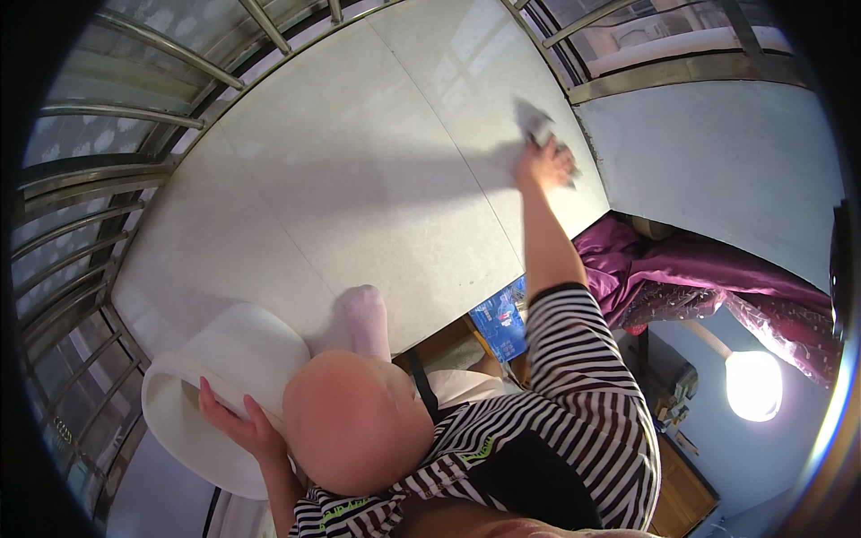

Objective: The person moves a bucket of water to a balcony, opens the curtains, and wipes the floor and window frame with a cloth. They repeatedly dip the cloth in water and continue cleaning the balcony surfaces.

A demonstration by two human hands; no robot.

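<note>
My right hand (pixel 548 165) reaches out and presses a dark, blurred cloth or pad (pixel 570 168) onto the pale tiled ledge (pixel 377 168), near its right edge. The fingers are spread over it, and motion blur hides its exact shape. At the lower left, my left hand (pixel 242 424) rests with spread fingers against the rim of a large white plastic bucket (pixel 262 343), which lies tipped on its side. My bent knee (pixel 356 420) is beside the bucket, and a foot in a pale sock (pixel 368 316) stands on the ledge.
Metal window bars (pixel 168 50) run along the left and far sides. A pale wall panel (pixel 713 148) borders the ledge at right. Purple curtains (pixel 693 262) hang below it, near a lit lamp (pixel 753 385). A blue printed box (pixel 501 319) lies below the ledge's near edge.
</note>
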